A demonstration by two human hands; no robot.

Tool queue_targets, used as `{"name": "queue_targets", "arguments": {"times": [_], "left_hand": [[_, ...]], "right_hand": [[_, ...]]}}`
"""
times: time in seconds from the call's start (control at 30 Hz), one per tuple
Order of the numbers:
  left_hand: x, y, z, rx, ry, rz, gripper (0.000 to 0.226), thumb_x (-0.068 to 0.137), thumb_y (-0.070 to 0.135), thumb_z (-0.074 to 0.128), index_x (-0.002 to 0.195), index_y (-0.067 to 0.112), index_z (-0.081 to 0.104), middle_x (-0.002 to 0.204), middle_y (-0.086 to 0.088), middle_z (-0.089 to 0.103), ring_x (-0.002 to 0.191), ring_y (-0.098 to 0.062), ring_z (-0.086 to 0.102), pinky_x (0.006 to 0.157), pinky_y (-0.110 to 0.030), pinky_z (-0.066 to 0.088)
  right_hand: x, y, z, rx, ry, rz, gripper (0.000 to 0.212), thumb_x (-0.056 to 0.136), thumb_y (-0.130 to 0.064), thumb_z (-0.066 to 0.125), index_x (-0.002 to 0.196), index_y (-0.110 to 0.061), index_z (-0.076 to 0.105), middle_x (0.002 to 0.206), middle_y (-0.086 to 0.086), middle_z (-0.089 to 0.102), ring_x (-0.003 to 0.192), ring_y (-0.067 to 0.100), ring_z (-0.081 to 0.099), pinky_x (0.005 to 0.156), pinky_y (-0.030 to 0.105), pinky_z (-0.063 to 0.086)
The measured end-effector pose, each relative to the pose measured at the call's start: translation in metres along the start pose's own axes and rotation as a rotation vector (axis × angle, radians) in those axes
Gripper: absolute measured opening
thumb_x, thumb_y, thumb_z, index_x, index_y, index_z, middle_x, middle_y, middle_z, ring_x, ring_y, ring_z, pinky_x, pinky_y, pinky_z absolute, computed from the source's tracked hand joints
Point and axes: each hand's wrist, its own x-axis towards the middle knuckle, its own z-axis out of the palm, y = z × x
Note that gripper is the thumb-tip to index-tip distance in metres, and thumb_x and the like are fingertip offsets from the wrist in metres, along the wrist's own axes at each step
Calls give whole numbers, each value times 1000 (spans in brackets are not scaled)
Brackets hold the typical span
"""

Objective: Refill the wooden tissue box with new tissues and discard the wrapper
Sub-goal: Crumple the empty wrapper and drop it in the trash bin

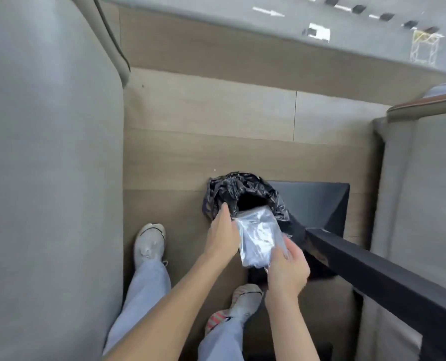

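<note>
Hands: left (220,237), right (285,269) grip wrapper (258,237) | over bin (222,190)

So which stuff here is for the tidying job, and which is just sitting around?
For the job:
- clear plastic wrapper, held by the left hand and right hand
- bin with black bag

Just there:
- grey sofa
- dark table
- wooden floor

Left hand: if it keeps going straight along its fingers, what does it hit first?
Probably the black bin liner at the rim: the left hand points there, fingertips almost on it. Depth is unclear.
</note>
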Motion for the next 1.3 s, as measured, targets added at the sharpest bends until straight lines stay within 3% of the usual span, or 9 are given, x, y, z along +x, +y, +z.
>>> {"name": "queue_targets", "arguments": {"times": [0.07,0.17,0.43,0.6,0.73,0.87,0.93,1.13,1.3], "left_hand": [[3,-5,8,24,19,5,60,102,5,35,158,12,16,161,-11,32,145,-29,37,116,-39,34],[4,-11,13,44,50,38,63,98,-3,37,157,12,19,154,-14,42,136,-32,47,108,-42,43],[4,-21,7,31,50,68,67,92,-9,36,155,13,25,156,-11,41,138,-32,45,107,-36,40],[8,-23,-2,64,27,71,67,92,-11,35,155,9,24,154,-15,42,138,-33,45,106,-37,41],[9,-21,-5,74,-8,71,67,93,-11,36,155,8,21,151,-18,44,135,-34,47,104,-38,42],[8,-23,-8,87,-3,69,68,93,-11,37,156,8,20,147,-20,47,132,-34,50,104,-38,43],[6,-23,-10,95,-9,71,69,94,-11,37,157,8,18,148,-20,46,131,-34,50,105,-39,44],[5,-18,-8,105,-44,93,67,95,-7,35,158,7,16,150,-22,44,130,-35,51,103,-39,44],[4,-16,-5,98,-105,94,62,100,1,33,158,8,12,145,-25,48,122,-37,56,98,-40,46]], "right_hand": [[7,2,14,-83,60,-75,31,88,-14,57,112,-25,73,100,-9,71,93,15,65,80,32,51],[15,4,24,-186,139,-164,35,90,-11,50,111,-28,73,103,-3,73,92,21,64,79,38,53],[24,2,16,-469,220,-461,31,94,-13,55,112,-31,72,98,7,76,94,33,66,78,42,50],[29,-8,13,-554,201,-632,30,96,-14,56,114,-32,70,96,8,75,91,36,67,73,41,50],[22,-7,35,-715,49,-707,32,98,-15,53,120,-34,68,98,7,75,90,33,68,69,33,45],[28,-16,46,-594,-178,-496,35,95,-15,55,123,-32,67,116,1,73,105,26,67,90,34,48],[34,-21,41,-523,-150,-452,37,93,-15,56,124,-31,67,118,2,72,107,25,65,95,35,47],[31,-9,38,-586,99,-886,43,92,1,57,130,-18,64,110,6,74,96,31,67,88,43,48],[36,5,44,-572,44,-939,43,91,6,57,128,-16,66,117,3,72,103,28,63,89,39,45]]}}
